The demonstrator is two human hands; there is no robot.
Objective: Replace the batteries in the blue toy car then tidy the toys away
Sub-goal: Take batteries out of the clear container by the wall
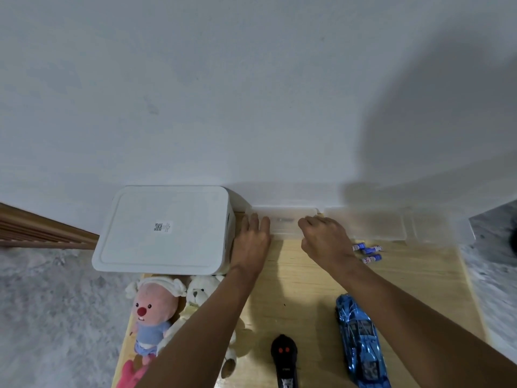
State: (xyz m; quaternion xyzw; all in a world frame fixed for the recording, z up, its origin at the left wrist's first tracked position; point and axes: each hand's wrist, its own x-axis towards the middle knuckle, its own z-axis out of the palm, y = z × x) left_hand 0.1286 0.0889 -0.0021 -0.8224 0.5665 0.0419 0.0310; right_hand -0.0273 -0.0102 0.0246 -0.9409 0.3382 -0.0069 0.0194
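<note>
The blue toy car (pixel 361 343) lies on the wooden table (pixel 302 289) at the front right. A black remote control (pixel 284 359) with red buttons sits to its left. Three loose batteries (pixel 369 252) lie behind my right wrist. At the back, against the wall, stands a small clear plastic box (pixel 282 224). My left hand (pixel 251 242) touches its left end with straight fingers. My right hand (pixel 324 239) has its fingers curled on the box's right end. A second clear box (pixel 377 225) stands to the right.
A large white lidded storage bin (pixel 165 231) stands at the back left of the table. A pink-faced plush (pixel 152 312) and a white teddy bear (pixel 201 298) lie in front of it. Grey floor surrounds the table, with a wooden frame (pixel 42 228) at far left.
</note>
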